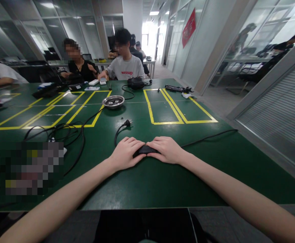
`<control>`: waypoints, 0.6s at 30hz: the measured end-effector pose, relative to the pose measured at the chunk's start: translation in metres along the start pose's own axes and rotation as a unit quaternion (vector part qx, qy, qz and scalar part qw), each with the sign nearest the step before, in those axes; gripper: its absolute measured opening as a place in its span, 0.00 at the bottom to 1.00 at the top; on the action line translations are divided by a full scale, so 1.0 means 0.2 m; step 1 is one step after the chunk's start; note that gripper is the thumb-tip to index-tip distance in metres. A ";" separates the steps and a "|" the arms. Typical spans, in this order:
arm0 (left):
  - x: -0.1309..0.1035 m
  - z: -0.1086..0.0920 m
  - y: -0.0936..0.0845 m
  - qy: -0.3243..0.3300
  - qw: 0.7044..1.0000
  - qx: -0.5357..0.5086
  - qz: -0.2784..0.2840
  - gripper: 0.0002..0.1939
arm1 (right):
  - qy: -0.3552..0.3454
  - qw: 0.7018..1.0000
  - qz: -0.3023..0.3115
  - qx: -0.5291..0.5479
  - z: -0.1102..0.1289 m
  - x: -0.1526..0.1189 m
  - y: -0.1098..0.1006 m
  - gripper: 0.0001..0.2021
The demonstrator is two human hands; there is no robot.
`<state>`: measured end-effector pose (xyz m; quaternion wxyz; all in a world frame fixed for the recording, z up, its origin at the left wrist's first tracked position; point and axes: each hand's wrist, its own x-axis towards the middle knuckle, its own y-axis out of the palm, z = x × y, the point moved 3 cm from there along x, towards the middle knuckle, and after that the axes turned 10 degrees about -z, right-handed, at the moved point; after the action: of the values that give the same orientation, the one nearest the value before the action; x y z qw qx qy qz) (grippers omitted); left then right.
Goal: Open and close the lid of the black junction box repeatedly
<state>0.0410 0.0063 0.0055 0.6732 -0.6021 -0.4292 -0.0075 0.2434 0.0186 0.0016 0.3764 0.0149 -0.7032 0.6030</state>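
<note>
A black power adapter lies on the green table in front of me, with both hands closed around it. Its left end is in the grip of my left hand, and the right end is wrapped by my right hand. The fingers cover much of its body. A black cord with a plug curves up from behind my left hand. From behind my right hand another black cord runs to the right, towards the table's edge.
A metal bowl holding small metal parts stands beyond my hands. Tangled black cables lie at left near a blurred-out item. Yellow tape marks the green table. A black case and a tripod-like object sit farther back. People sit across the table.
</note>
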 end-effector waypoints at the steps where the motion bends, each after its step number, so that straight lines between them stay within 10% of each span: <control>1: 0.00 0.00 0.00 0.009 1.000 -0.001 -0.007 0.19 | 0.004 1.000 0.002 0.001 0.00 0.00 0.00 0.18; 18: -0.01 0.03 -0.01 -0.037 0.999 -0.016 0.001 0.16 | 0.022 0.996 -0.013 0.090 -0.05 -0.01 -0.03 0.16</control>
<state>0.0357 0.0105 0.0051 0.6471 -0.6131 -0.4531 0.0082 0.2524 0.0248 0.0061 0.3963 0.0445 -0.6377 0.6590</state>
